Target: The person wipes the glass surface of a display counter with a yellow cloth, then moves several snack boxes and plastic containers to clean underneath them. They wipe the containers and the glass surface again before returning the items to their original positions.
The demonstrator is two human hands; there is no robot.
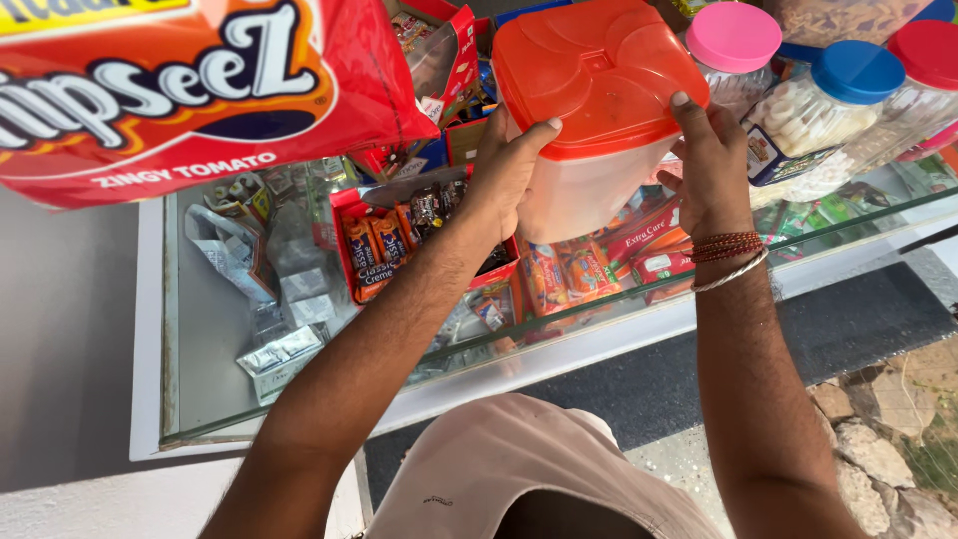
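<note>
**Both hands on the orange-lidded jar above the glass counter**

From the head camera I look down on a clear plastic jar [589, 180] with a squarish orange lid [599, 75]. It stands nearly upright, its long axis running from the lid down to the base, the top tipped slightly toward me. I cannot tell what is inside; the walls look pale and cloudy.

My left hand [509, 170] clasps the jar's left side, thumb up against the lid's rim. My right hand [709, 160] grips the right side, fingertips pressing on the lid edge. Both are closed around the jar from opposite sides, holding it above the glass counter top [599, 309].

Just to the right stand three more clear jars: one with a pink lid [733, 40], one with a blue lid [858, 70] filled with white sweets, one with a red lid [928, 50]. Under the glass lie red boxes of wrapped snack bars [384, 250]. A red snack bag [180, 90] hangs at upper left.
</note>
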